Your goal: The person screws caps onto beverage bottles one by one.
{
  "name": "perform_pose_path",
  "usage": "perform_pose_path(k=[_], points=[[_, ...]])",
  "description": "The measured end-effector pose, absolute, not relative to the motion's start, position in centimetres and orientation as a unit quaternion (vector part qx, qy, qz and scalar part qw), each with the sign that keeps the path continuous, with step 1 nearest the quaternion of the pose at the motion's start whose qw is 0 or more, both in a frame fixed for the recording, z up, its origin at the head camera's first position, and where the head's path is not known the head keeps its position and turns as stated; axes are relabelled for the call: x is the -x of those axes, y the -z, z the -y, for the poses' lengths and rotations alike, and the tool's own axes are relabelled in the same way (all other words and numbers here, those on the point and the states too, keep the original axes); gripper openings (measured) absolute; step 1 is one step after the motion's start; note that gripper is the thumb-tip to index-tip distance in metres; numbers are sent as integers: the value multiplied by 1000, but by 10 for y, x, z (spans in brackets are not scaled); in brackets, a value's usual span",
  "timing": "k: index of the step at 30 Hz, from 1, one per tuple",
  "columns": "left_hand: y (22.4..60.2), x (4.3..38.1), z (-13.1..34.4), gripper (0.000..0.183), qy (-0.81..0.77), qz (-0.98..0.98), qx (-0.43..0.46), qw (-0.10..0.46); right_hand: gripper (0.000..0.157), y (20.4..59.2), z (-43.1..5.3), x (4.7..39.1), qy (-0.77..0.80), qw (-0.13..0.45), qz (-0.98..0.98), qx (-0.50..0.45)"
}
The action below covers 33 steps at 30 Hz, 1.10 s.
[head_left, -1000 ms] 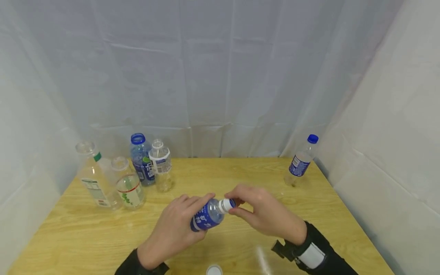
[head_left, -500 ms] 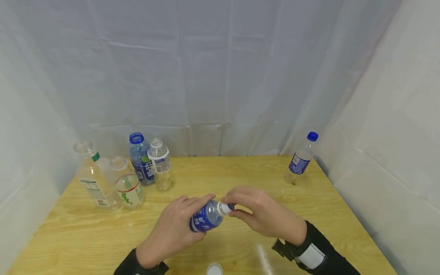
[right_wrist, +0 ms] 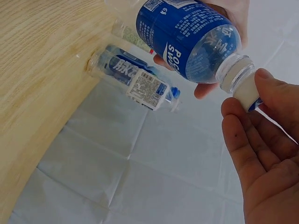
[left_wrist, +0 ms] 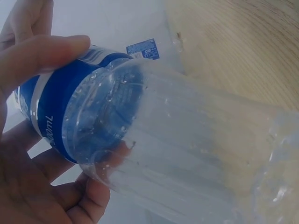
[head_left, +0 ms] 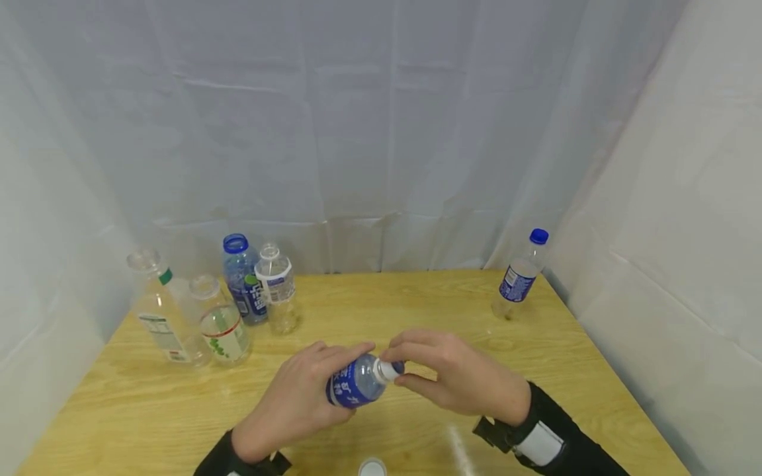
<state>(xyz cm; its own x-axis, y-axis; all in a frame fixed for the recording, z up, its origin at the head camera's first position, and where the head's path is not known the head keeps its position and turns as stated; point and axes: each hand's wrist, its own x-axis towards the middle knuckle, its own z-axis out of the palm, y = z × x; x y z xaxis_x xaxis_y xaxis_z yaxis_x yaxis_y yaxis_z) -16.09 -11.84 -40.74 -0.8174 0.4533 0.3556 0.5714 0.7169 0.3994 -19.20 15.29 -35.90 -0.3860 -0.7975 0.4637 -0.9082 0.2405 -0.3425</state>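
Note:
My left hand (head_left: 297, 396) grips a clear plastic drink bottle (head_left: 354, 383) by its blue label, thumb along the upper side. The bottle is held tilted above the table, its neck pointing to the right. On the neck is a white cap with a blue top (right_wrist: 246, 91), pinched between the thumb and fingers of my right hand (head_left: 464, 377). In the left wrist view the clear lower part of the bottle (left_wrist: 182, 140) extends beyond the hand, with small droplets inside. A loose white cap (head_left: 372, 468) lies on the table at the near edge of the view.
At the table's left stand several uncapped bottles: a tall clear one (head_left: 163, 324), one with a green-leaf label (head_left: 223, 334), a blue one (head_left: 243, 284) and a small clear one (head_left: 278, 291). A blue-capped bottle (head_left: 519, 277) stands far right. White sheeting (head_left: 357, 132) encloses the table (head_left: 417, 297).
The right fingers have shifted slightly around the cap. The held bottle has dipped a little toward me. The standing bottles have kept their places.

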Motion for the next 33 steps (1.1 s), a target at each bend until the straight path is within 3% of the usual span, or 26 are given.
perform_pose_path(k=[6,14,33], points=[[406,159,116,92,234,915,292,150,27,360,-153,192,-355,87,775,-515],[408,158,115,93,201,919,284,187,22,359,-151,187,-324,69,836,-438],[406,158,112,89,227,919,285,148,24,361,-155,187,-293,109,802,-509]])
